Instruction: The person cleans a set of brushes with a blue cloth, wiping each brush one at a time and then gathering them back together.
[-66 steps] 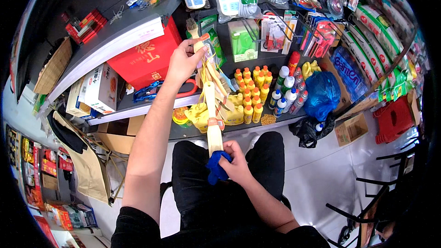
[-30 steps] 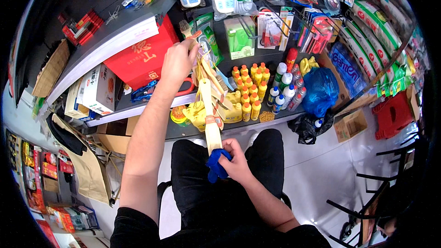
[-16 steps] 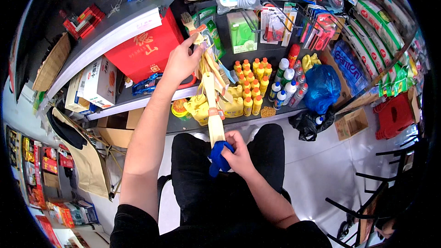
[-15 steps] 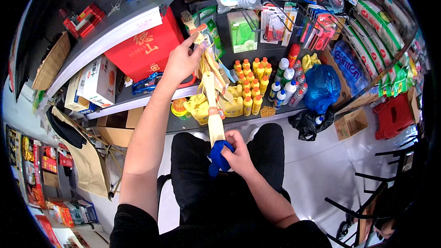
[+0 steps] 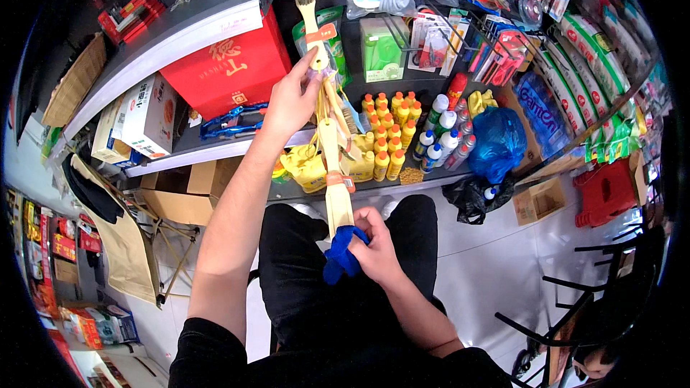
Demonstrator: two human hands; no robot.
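My left hand (image 5: 292,104) is closed on the handle end of a wooden brush (image 5: 310,18). That brush points away from me, its dark bristles at the far end and an orange label round its handle. Just beside my fingers hangs a bunch of other wooden handles (image 5: 336,111). A second wooden brush (image 5: 339,208), also with an orange band, reaches down toward my lap. My right hand (image 5: 377,248) pinches a blue cloth (image 5: 341,257) around its near end, over my thighs. The cloth and fingers hide that end.
Ahead are yellow bottles (image 5: 388,147), spray cans (image 5: 454,140), yellow jugs (image 5: 305,169) and a blue bag (image 5: 499,136) on the low shelf. A red box (image 5: 226,65) fills the left shelf. A folding chair (image 5: 118,233) stands left; black rack prongs (image 5: 568,284) jut in at right.
My left hand has swung its brush up and away, so its bristles and handle now show at full length. My right hand still holds the cloth at the lower brush's end.
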